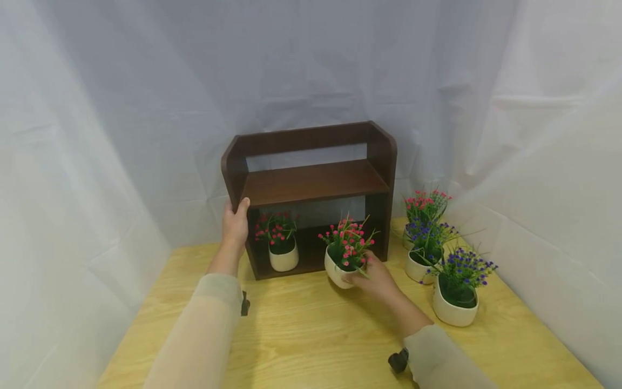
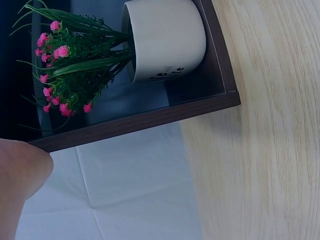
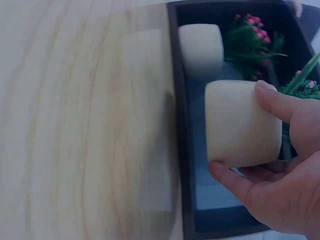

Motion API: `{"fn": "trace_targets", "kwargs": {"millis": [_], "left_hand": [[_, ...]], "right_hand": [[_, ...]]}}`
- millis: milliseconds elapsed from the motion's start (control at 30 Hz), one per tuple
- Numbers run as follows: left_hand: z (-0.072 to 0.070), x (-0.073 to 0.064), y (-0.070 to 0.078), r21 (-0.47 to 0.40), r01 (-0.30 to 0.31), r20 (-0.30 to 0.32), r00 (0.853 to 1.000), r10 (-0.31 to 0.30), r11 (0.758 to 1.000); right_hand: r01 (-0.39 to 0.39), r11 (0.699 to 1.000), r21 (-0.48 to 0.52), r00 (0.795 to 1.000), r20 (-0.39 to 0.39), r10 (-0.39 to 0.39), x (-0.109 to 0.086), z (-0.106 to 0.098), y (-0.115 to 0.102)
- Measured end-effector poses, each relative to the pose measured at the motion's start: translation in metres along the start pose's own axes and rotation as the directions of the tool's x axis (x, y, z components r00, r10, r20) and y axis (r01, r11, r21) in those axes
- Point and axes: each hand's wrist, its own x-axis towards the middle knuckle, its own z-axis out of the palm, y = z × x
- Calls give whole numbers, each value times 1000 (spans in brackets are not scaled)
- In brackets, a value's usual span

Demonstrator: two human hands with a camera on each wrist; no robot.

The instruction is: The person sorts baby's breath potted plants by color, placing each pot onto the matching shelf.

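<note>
One held pot (image 1: 335,274): pinched by its sides between the thumb and fingers of the right hand (image 1: 374,278); seen at the front of the lower space of the shelf (image 1: 316,181). Whether its bottom touches wood cannot be told.
Clock: centred on the held pot, as seen from the head.
Pink flowers (image 1: 349,237): should be kept low, so that they are not bent by the middle board.
Good way: the pot should be kept upright, lifted over the front edge, and let down softly. It should be let go only once it sits flat.
Right arm: stretched in from between 4 and 5 o'clock.
Pot in the shelf (image 1: 284,258): stood at 9 o'clock; it should not be bumped.
Left hand (image 1: 236,224): placed between 9 and 10 o'clock, wrapped on the shelf's side, thumb in front. The shelf should be held steady there.
Left arm: slanted up to that hand from its 7 o'clock.
Blue-flower pots (image 1: 455,310): set on the table (image 1: 291,335) near 3 o'clock, two of them.
</note>
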Motion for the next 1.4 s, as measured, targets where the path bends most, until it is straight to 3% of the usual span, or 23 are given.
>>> {"fn": "trace_targets", "kwargs": {"millis": [133,467,633,800,1000,1233,1400], "left_hand": [[1,0,1,-13,-7,-4,1000,7,1000],[3,-2,3,-26,-7,15,1000,7,1000],[3,-3,2,-16,1,18,1000,-1,1000],[2,-4,0,-10,14,14,1000,-14,1000],[-2,-4,0,6,50,22,998,-50,999],[-2,-5,3,3,10,24,1000,-11,1000],[0,-2,0,21,10,-2,1000,-10,1000]], "right_hand": [[26,998,-55,1000,-8,-27,13,13,1],[7,984,-180,1000,-24,-12,34,31,7],[-69,984,-163,997,-33,64,43,38,5],[-123,979,-162,992,12,126,48,42,0],[-64,978,-200,997,30,71,58,48,2],[6,972,-236,998,-56,-20,75,57,5],[-26,968,-248,993,-115,-3,83,64,5]]}}
